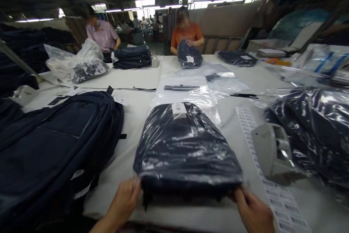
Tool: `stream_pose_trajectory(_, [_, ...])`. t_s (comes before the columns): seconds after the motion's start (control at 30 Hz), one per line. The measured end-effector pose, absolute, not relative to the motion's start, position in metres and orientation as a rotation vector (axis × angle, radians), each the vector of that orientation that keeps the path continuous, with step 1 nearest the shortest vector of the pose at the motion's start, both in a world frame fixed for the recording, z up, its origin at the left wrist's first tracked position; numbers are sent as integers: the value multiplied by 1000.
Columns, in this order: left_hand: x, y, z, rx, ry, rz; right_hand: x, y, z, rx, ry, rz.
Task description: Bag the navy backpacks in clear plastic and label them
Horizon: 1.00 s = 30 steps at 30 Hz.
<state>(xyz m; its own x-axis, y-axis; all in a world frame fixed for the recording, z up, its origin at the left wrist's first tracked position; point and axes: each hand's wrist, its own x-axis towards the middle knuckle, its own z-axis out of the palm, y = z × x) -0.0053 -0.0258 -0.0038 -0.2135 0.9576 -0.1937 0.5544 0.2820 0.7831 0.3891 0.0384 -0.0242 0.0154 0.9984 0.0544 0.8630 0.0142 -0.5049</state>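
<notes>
A dark navy backpack in a clear plastic bag [185,149] lies on the white table [136,80] right in front of me, a white label on its far end. My left hand [124,202] grips the near left corner of the bag's open end, fingers curled. At the near right corner my right hand [252,211] pinches the plastic in the same way.
An unbagged navy backpack [54,149] lies at the left. A stack of bagged backpacks [316,127] sits at the right, beside a grey label dispenser [272,153] and a strip of stickers [272,185]. Flat plastic bags [188,91] lie beyond. Two people work across the table.
</notes>
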Motion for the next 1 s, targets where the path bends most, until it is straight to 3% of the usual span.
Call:
stream_pose_trajectory(0.1, [-28,-9,-14,1424,2030,846,387,62,-27,-2013,-1621,869])
stream_pose_trajectory(0.27, [-37,-33,-53,1240,2116,1030,385,53,-39,-2116,-1576,870])
stream_pose_trajectory(0.43, [-5,-34,-48,771,1851,1226,372,46,-19,-1992,-1285,1348])
stream_pose_trajectory(0.57, [-15,-43,-37,667,1947,1258,385,35,-14,-1980,-1271,1260])
stream_pose_trajectory(0.73, [-23,-76,-48,813,2085,1040,405,10,-40,-2094,-1229,1232])
stream_pose_trajectory(0.87, [2,-65,-47,388,1732,1347,390,5,-37,-1906,-995,1258])
stream_pose_trajectory(1.0, [24,-50,-44,141,1496,1327,368,0,-33,-1808,-883,1440])
